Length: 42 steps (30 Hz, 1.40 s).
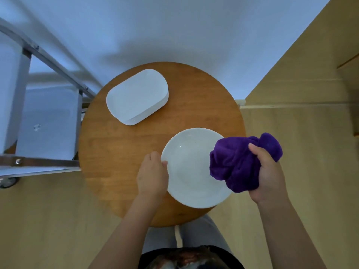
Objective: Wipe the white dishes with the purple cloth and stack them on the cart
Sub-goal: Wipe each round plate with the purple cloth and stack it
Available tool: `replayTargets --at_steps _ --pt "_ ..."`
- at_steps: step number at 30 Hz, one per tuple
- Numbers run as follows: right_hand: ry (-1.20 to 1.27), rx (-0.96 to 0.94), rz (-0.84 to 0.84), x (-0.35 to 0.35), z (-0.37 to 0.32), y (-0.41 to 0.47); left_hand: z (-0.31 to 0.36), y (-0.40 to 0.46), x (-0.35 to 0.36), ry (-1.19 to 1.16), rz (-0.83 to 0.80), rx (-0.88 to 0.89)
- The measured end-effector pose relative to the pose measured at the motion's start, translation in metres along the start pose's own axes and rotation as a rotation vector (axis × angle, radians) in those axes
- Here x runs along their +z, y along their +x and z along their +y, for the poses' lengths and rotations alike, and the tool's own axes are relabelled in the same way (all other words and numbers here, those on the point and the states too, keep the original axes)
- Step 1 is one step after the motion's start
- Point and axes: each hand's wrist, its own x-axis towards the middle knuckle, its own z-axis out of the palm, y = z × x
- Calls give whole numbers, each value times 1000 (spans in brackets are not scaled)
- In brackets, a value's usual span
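Observation:
A round white plate [191, 171] lies at the near side of the round wooden table [108, 152]. My left hand [152, 174] grips its left rim, thumb on top. My right hand [269, 171] holds a bunched purple cloth [239, 162] over the plate's right edge. A stack of white oblong dishes [137, 96] sits at the far left of the table, untouched.
A metal-framed cart [48, 121] with white shelves stands just left of the table, a caster [8, 181] showing at its near corner. A white wall rises behind the table. Light wooden floor surrounds it, with my legs [194, 233] below the near edge.

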Motion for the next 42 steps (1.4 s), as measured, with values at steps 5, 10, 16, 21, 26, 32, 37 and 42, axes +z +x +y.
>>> replayTargets --at_steps 5,10,16,21,26,32,37,42 --pt "-104 -85 59 -15 -13 6 7 1 -5 -270 -57 -67" --pt "-156 -172 121 -26 -17 8 9 0 -4 -497 -90 -168" --pt "-79 -213 121 -35 -13 6 23 -10 -6 -876 -191 -224" --pt "38 -358 -2 -29 -7 -7 22 -9 -9 -1004 -311 -282" --pt "-321 -254 32 -20 9 -13 20 -13 -12 -1246 -374 -441" --pt "-919 -236 -437 -9 22 -21 20 -13 -20 -1429 -336 -474" --pt "-1164 -366 -264 2 29 -16 19 -17 -21 -1518 -355 -458" --pt "-1596 -580 126 26 48 -9 30 -30 -13 -1497 -368 -366"
